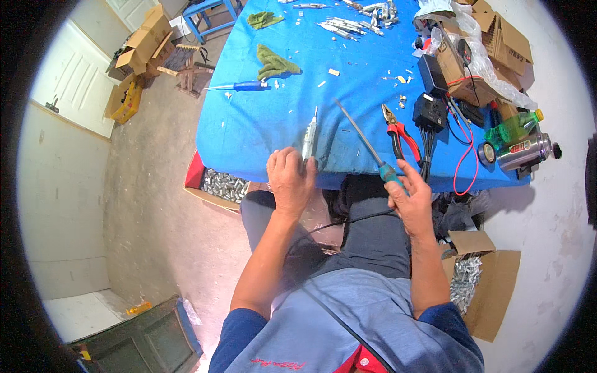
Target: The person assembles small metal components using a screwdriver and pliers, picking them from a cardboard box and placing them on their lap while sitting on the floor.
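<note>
Place: a workshop is indicated.
Tools: pliers (408,142) and a blue screwdriver (249,86) are laid on the blue-covered table (249,149); a teal-handled screwdriver (390,174) is held at its near edge.
Cartons (497,292): metallic parts (225,185) are heaped inside, lower than the table, left and right.

The scene is viewed from the person's head, through the left one of two wide fisheye cameras worn side by side. The lens is pointed downward and forward, so that the counter (249,133) is looked upon from above its near edge, while its far end is cut by the upper frame. On the near side of the counter, the person's torso (373,304) is taken in closely; at its near edge, the left grip (289,180) and right grip (410,194) are seen from above. The floor (155,217) left of the counter and the wall (547,255) right of it are also covered.
</note>
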{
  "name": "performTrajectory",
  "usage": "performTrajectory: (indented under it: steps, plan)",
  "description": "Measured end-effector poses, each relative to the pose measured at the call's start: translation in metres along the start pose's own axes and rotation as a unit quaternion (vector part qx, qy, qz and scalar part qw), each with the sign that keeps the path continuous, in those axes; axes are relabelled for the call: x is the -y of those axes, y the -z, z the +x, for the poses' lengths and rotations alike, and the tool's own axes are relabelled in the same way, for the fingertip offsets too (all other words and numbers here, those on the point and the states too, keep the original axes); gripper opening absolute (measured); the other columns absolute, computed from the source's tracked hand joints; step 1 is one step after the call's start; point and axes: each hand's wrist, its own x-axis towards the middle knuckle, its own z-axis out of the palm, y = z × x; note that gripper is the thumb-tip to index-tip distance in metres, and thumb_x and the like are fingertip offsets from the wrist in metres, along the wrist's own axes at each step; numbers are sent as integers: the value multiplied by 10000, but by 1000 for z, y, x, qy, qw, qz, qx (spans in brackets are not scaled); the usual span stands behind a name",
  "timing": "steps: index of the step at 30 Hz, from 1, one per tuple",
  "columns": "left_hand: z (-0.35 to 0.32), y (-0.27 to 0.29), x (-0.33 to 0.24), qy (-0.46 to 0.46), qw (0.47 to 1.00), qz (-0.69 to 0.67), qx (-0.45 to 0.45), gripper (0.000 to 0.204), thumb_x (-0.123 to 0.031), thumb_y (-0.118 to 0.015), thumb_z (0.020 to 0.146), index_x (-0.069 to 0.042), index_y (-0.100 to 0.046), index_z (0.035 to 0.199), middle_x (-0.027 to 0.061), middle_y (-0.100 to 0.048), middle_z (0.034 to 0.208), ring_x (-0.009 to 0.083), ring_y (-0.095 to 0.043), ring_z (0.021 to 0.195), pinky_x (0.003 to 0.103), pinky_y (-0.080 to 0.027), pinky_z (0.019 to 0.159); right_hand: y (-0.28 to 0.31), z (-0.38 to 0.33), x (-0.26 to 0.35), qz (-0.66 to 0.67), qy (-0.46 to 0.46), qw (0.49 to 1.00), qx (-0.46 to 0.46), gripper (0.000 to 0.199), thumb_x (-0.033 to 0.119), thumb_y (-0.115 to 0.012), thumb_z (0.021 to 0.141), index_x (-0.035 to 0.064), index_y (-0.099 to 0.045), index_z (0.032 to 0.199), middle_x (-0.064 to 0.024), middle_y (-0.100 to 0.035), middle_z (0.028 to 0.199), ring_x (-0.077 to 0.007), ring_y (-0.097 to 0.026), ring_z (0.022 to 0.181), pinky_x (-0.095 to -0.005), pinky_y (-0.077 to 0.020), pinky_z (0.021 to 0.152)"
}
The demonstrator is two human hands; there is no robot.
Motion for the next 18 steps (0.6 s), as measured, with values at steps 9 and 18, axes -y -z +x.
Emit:
performTrajectory:
  steps: [9,18]
  plan:
    - [1,0,0,-2,999,-21,-30,280,-156,-788,737,-38,-589,894,124,-622,953,349,-570,920,455,-427,881,-20,10,-16,52,-82,991,96,420,230,-674,935,-16,-577,1262,-15,-599,821,-59,-540,607,-181,-397,467]
    - [-1,-6,0,23,999,-20,-10,334,-213,-786,723,-41,-549,882,126,-588,921,362,-543,924,489,-411,922,-48,27,-11,-35,5,993,111,368,196,-678,908,-40,-577,1173,-47,-634,885,-77,-579,666,-229,-468,561]
